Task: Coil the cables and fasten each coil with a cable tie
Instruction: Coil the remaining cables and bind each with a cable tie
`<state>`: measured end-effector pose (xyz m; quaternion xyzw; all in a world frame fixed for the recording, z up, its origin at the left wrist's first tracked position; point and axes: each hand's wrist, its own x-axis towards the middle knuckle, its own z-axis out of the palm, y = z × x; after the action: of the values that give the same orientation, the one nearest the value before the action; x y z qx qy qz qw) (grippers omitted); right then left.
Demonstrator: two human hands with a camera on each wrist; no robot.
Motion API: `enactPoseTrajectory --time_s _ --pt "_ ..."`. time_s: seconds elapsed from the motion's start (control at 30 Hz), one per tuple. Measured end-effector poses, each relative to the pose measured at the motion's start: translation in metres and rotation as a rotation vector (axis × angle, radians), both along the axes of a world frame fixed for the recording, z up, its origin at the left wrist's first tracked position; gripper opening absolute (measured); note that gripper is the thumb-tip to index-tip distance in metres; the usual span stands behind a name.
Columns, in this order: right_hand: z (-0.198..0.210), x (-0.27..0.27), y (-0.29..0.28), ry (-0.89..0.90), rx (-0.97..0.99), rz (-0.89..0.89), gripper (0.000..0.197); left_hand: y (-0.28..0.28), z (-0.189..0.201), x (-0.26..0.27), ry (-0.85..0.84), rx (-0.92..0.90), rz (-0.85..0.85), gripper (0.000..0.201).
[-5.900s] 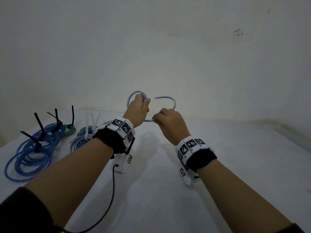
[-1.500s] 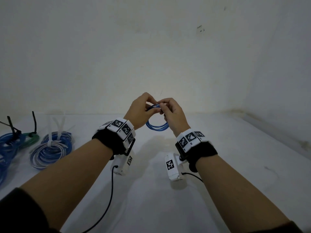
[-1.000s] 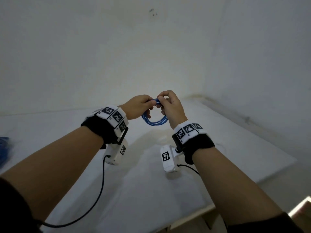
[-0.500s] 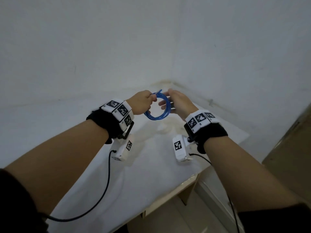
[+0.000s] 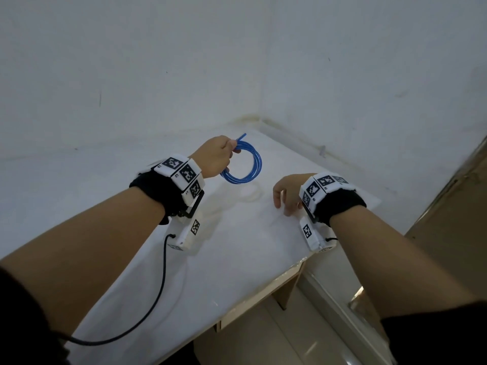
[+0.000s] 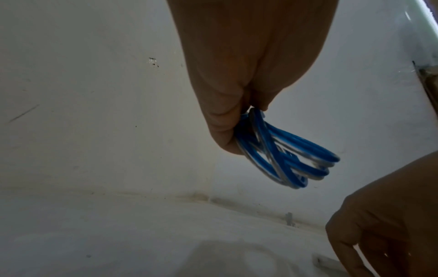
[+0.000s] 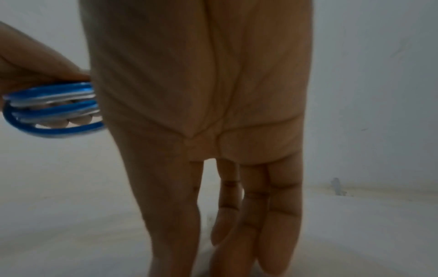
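My left hand pinches a small coil of blue cable and holds it up above the white table, one cable end poking up past the fingers. In the left wrist view the loops fan out below the curled left hand. My right hand is apart from the coil, low over the table to its right, fingers straight and pointing down, holding nothing. The right wrist view shows those fingers near the tabletop, with the coil at the left.
A faint pale ring lies on the table under the coil; I cannot tell what it is. The table's front edge and right corner are close to my right hand, floor beyond. Walls meet behind the table. A black wire hangs from my left wrist.
My right hand has let go of the coil and dropped right, toward the table. The left hand alone keeps the coil. The view has swung right, so the tied coils are out of sight.
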<state>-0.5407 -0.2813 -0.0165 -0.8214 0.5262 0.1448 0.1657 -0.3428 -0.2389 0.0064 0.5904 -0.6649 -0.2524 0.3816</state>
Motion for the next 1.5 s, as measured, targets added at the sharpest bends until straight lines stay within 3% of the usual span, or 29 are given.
enactPoseTrajectory --time_s 0.17,0.4,0.57,0.63,0.83,0.93,1.07,1.17,1.3,1.5 --pt "-0.003 0.006 -0.001 -0.139 -0.029 0.016 0.008 0.004 0.001 0.013 -0.054 -0.045 0.005 0.036" --pt "0.023 0.056 0.011 -0.837 -0.052 -0.072 0.015 0.02 0.003 0.053 -0.156 -0.098 0.151 0.034" --pt "0.034 0.114 0.022 -0.928 -0.12 -0.092 0.016 0.038 0.011 0.102 -0.132 -0.214 0.365 0.033" --pt "0.036 0.142 0.026 -1.054 -0.129 -0.119 0.017 0.05 0.014 0.127 -0.098 -0.244 0.431 0.034" --pt "0.046 0.227 0.054 -1.551 0.113 0.02 0.012 0.079 0.014 0.19 -0.023 -0.291 0.545 0.034" --pt "0.047 0.262 0.066 -1.602 0.204 0.124 0.011 0.09 0.012 0.219 0.044 -0.312 0.573 0.032" --pt "0.038 0.304 0.072 -1.514 0.203 0.232 0.01 0.101 0.008 0.252 0.107 -0.298 0.619 0.031" --pt "0.03 0.33 0.071 -1.454 0.196 0.282 0.01 0.105 0.004 0.271 0.12 -0.307 0.632 0.032" --pt "0.023 0.353 0.071 -1.499 0.211 0.304 0.008 0.106 -0.001 0.283 0.158 -0.299 0.628 0.033" --pt "0.015 0.36 0.064 -1.638 0.24 0.299 0.007 0.103 -0.008 0.284 0.181 -0.334 0.62 0.009"
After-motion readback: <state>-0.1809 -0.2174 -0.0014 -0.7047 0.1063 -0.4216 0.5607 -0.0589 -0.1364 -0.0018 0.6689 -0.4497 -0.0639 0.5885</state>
